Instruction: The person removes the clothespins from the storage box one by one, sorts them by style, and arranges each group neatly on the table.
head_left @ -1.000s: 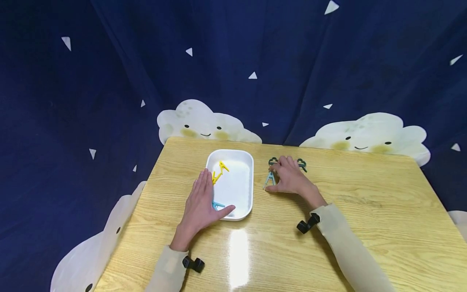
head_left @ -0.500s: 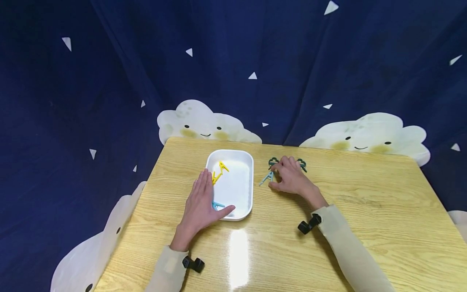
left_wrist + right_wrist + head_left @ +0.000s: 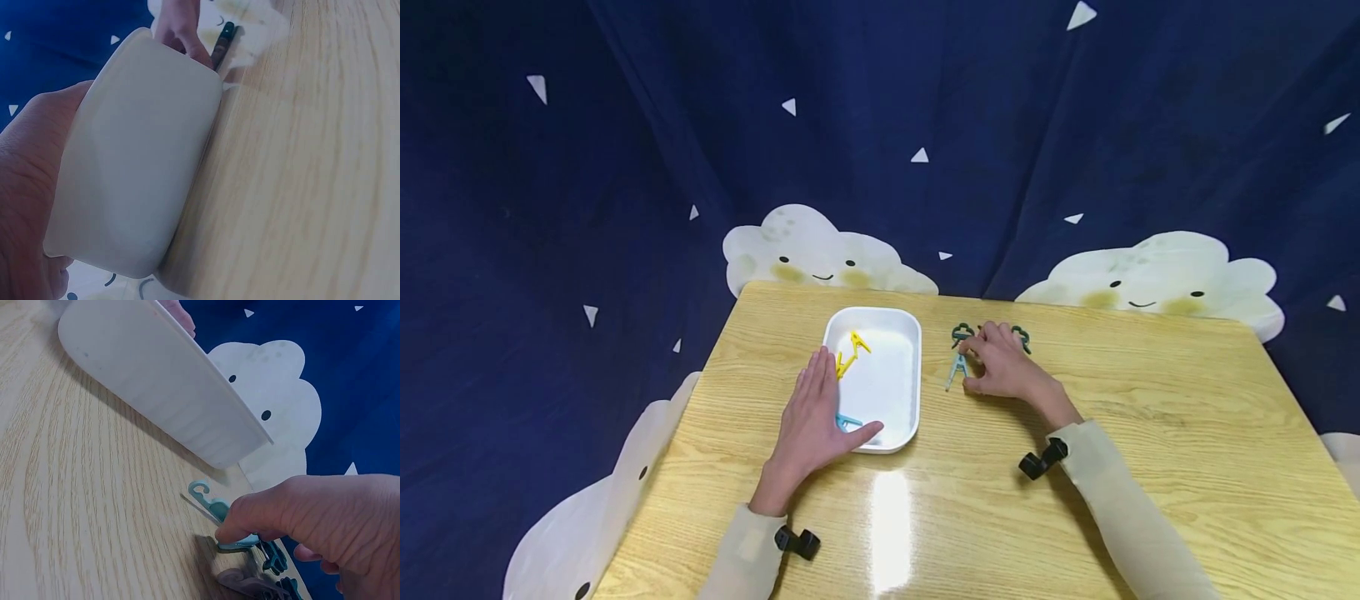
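Note:
My right hand [image 3: 1007, 367] pinches a light blue clip [image 3: 219, 509] at the table, its thumb on the clip's side and its hooked end sticking out. Part of that clip is hidden by the thumb. Two dark green clips [image 3: 962, 333] lie just beyond and beside this hand. My left hand [image 3: 811, 417] rests along the left side of a white tray [image 3: 913, 400], fingers straight and thumb stretched over the near rim. Inside the tray are yellow clips [image 3: 860, 342] and another light blue clip [image 3: 848, 421], partly covered by the left hand.
A greyish-brown clip [image 3: 247, 582] lies under the right hand, near the green ones. The wooden table [image 3: 1150, 400] ends at a dark blue curtain [image 3: 865, 125] printed with clouds and white triangles. Both wrists carry black camera mounts [image 3: 1045, 458].
My right hand has shifted slightly right. The light blue clip in it swung left, then back, its free end now pointing toward me and left. The left hand and tray stay put.

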### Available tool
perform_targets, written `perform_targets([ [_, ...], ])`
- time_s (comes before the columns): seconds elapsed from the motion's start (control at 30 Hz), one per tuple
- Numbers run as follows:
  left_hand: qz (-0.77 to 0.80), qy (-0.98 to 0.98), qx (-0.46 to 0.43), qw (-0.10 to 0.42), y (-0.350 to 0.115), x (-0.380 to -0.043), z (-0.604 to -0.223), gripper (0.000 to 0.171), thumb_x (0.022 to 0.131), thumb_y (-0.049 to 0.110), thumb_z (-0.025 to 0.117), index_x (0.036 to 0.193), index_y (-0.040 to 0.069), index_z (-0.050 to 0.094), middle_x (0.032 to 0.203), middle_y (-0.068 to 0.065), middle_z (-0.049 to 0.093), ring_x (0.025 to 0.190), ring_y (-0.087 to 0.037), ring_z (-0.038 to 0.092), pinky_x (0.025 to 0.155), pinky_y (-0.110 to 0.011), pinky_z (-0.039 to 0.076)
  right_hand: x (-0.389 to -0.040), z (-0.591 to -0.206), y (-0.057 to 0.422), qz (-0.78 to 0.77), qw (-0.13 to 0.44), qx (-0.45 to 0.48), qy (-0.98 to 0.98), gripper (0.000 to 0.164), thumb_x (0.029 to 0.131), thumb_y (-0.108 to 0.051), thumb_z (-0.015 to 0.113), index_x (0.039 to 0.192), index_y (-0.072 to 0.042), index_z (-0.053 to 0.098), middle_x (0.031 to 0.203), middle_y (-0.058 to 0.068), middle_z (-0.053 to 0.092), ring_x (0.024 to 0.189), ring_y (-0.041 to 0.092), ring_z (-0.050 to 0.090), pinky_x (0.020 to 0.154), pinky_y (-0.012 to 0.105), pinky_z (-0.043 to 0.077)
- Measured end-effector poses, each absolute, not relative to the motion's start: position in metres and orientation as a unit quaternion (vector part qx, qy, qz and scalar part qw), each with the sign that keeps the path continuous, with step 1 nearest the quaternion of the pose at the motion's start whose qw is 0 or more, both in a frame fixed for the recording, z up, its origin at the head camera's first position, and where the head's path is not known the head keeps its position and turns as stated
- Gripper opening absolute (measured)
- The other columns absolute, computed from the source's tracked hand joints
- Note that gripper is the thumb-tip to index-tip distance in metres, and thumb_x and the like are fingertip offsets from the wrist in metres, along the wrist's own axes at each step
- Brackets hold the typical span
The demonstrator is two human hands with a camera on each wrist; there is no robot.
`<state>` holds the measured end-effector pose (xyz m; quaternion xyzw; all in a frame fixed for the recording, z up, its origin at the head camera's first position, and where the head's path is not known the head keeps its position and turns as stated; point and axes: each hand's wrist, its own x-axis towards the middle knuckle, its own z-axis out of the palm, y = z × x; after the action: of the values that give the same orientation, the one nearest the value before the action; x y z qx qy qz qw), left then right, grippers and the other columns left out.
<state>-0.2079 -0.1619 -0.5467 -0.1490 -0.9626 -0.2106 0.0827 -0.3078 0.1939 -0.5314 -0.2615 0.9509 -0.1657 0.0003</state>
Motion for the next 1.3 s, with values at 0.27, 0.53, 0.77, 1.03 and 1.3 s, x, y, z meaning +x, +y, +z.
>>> perform_targets([
  [0.27,-0.211,-0.962,-0.15,0.084,-0.162,-0.208,-0.547,0.134,0.079,0.088,0.059,0.165,-0.004,0.015,0.175,-0.018,0.007,0.162,-0.031,0.007,0.131,-0.046,0.014,-0.305,-0.523,0.194,-0.176,-0.025,-0.266,0.947,0.054,0.076,-0.028,0.087,0.125,-0.011,0.071,0.106,0.01,0.049,0.096,0.031,0.038,0.078,0.043,0.027],
  [0.53,-0.21,-0.963,-0.146,0.08,-0.162,-0.209,-0.547,0.135,0.078,0.09,0.058,0.165,-0.003,0.012,0.175,-0.017,0.006,0.162,-0.03,0.006,0.131,-0.045,0.013,-0.299,-0.494,0.148,-0.232,-0.074,-0.304,0.921,0.039,0.089,-0.028,0.075,0.121,-0.007,0.071,0.095,0.007,0.058,0.091,0.026,0.046,0.08,0.043,0.038],
  [0.77,-0.216,-0.962,-0.148,0.083,-0.161,-0.209,-0.545,0.137,0.077,0.091,0.059,0.165,-0.004,0.015,0.175,-0.018,0.007,0.162,-0.029,0.005,0.131,-0.046,0.014,-0.296,-0.496,0.091,-0.202,-0.034,-0.36,0.91,0.042,0.089,-0.031,0.077,0.123,-0.006,0.072,0.093,0.006,0.062,0.09,0.021,0.049,0.08,0.038,0.042],
  [1.03,-0.221,-0.959,-0.155,0.082,-0.162,-0.209,-0.546,0.142,0.073,0.094,0.06,0.165,-0.003,0.011,0.175,-0.018,0.006,0.162,-0.023,-0.002,0.132,-0.044,0.01,-0.281,-0.51,0.043,-0.154,0.079,-0.426,0.888,0.05,0.087,-0.041,0.084,0.127,-0.013,0.072,0.101,0.001,0.061,0.096,0.02,0.05,0.088,0.037,0.043],
  [1.3,-0.223,-0.957,-0.164,0.087,-0.164,-0.208,-0.547,0.143,0.072,0.09,0.065,0.165,-0.004,0.013,0.175,-0.019,0.007,0.162,-0.029,0.003,0.131,-0.046,0.012,-0.271,-0.523,0.019,-0.109,0.078,-0.473,0.871,0.033,0.085,-0.045,0.081,0.107,-0.021,0.077,0.105,-0.002,0.066,0.097,0.019,0.056,0.088,0.034,0.048],
])
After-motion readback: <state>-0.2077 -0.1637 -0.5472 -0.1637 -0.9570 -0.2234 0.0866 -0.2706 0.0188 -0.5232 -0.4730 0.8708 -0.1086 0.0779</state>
